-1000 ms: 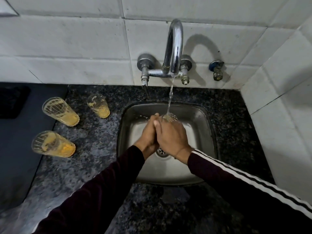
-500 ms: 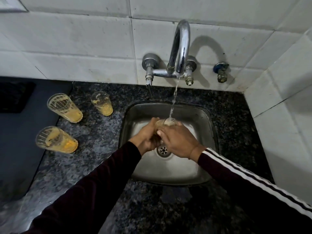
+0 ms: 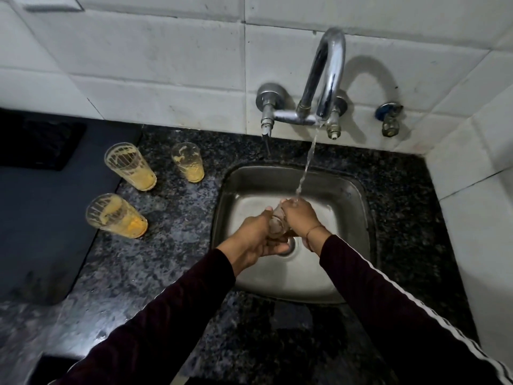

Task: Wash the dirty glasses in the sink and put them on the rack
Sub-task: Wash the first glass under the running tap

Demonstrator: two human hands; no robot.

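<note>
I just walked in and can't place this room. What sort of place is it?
Most likely a home kitchen: a steel sink set in a speckled granite counter, a wall tap running on white tiles, and three dirty glasses waiting beside it.

Dark maroon sleeves (image 3: 172, 309) (white stripes on the right), thin wrist thread (image 3: 313, 228).

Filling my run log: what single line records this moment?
both hands rub clear glass | steel tap running | three orange-stained glasses wait
</note>
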